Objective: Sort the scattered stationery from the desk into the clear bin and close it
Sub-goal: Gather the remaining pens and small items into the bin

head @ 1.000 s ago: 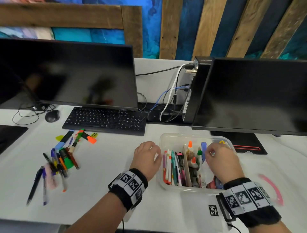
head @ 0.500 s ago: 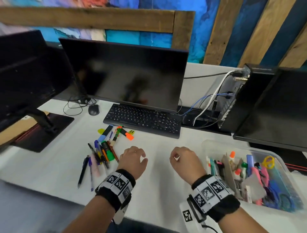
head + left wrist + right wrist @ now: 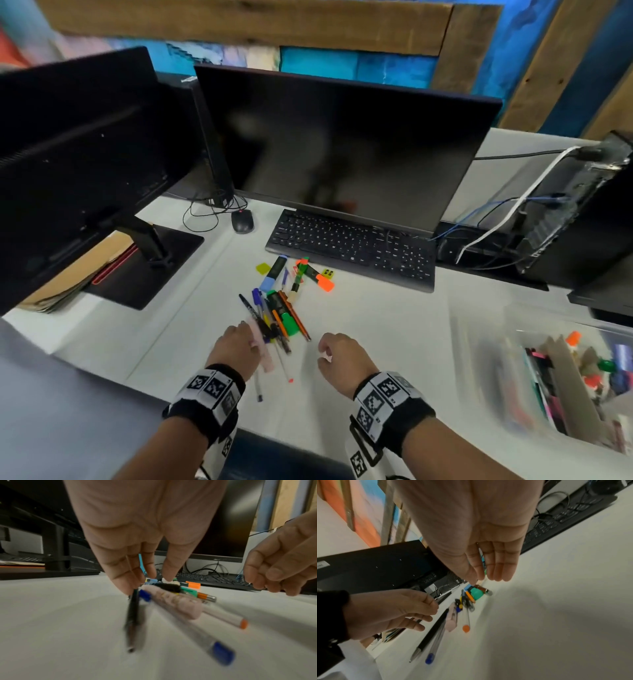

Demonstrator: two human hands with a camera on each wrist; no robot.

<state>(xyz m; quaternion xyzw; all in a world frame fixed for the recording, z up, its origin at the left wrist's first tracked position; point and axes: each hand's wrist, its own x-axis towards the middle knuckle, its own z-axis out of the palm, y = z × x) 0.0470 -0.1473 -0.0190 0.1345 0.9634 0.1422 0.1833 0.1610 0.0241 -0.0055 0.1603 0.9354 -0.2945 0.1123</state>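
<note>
Your left hand (image 3: 236, 346) is down at the near end of the pen pile (image 3: 277, 315), toward the front edge of the desk (image 3: 376, 325). In the left wrist view its fingers (image 3: 126, 577) point downward with the tips drawn close together, touching the top of a black pen (image 3: 133, 616). Whether they actually have hold of it, you cannot tell; the view is blurred.

Your right hand (image 3: 337, 356) hangs just right of the pile, apart from it. Its fingers are loosely curled and hold nothing. In the right wrist view they reach down toward the far end of the pile, above a green highlighter (image 3: 476, 594), not touching it.

Pile contents, near end: the black pen, a clear pen with a blue cap (image 3: 221, 653), a pale pink eraser-like bar (image 3: 178, 604), a clear pen with an orange end (image 3: 240, 623). Behind them lie a copper-coloured pen (image 3: 296, 317) and several blue-capped pens. Farther back, near the keyboard (image 3: 349, 248), lie a blue highlighter (image 3: 272, 274), an orange highlighter (image 3: 318, 277) and a yellow sticky tab (image 3: 263, 268).

The clear bin (image 3: 486, 359) sits at the right edge of the desk, well apart from the pile, open, with no lid on it. It is blurred in the head view. Inside, cardboard-coloured dividers (image 3: 565, 373) stand between groups of upright pens and markers (image 3: 544, 387), and orange-tipped bottles (image 3: 572, 337) show toward the back.
</note>
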